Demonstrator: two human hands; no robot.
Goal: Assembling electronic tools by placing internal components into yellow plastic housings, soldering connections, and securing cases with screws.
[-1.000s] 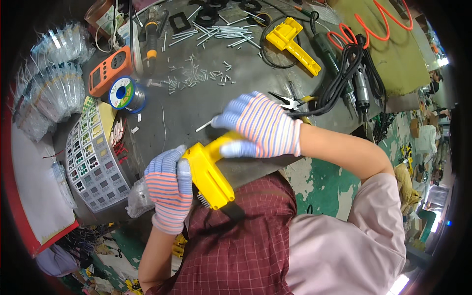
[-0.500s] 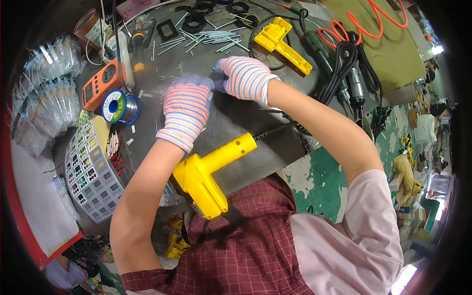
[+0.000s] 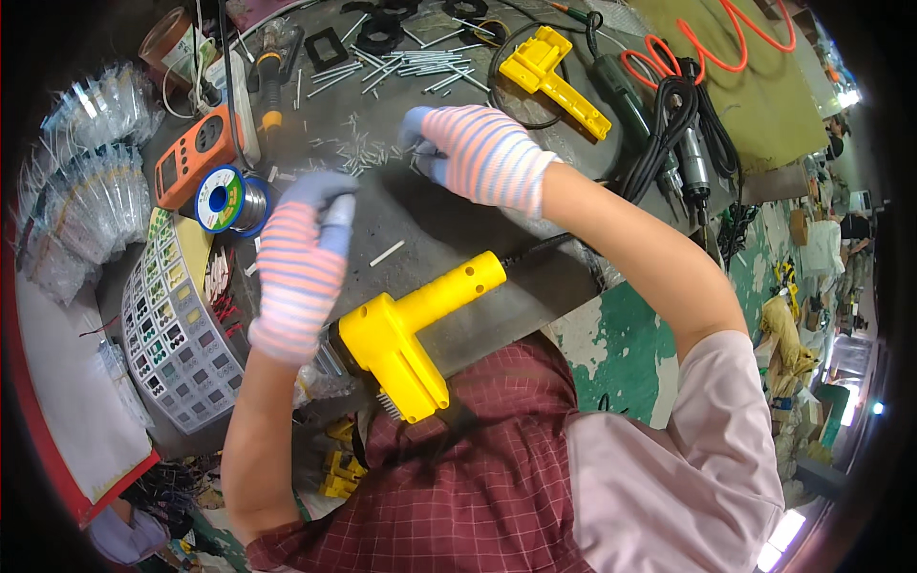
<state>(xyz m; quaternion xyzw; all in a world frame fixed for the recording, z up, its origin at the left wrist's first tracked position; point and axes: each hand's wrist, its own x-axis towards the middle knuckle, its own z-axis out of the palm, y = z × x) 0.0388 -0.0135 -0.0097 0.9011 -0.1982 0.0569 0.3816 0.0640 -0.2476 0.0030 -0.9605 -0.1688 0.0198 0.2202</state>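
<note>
My left hand (image 3: 304, 258), in a striped glove with grey fingertips, is above the bench near the solder spool (image 3: 232, 202). Its fingers are bent, thumb apart from the forefinger, and nothing shows between them. At the edge of a pile of small screws (image 3: 361, 153), my right hand (image 3: 485, 156), gloved alike, has curled fingers with a gap before the thumb. No held thing is visible there. A yellow tool housing (image 3: 396, 349) with a cable at its handle lies at the bench's near edge. One thin white stick (image 3: 387, 253) lies between my hands and the housing.
Long screws (image 3: 420, 65) and black rings (image 3: 380, 33) are at the back, beside a yellow housing half (image 3: 554, 81). Power tools (image 3: 690, 158) with coiled cables stand on the right. An orange meter (image 3: 196, 158), bagged parts (image 3: 81, 201) and a sticker sheet (image 3: 181, 329) occupy the left.
My hands have parted. The left has moved left and nearer to me, the right slightly right. The white stick and more of the small screws now show.
</note>
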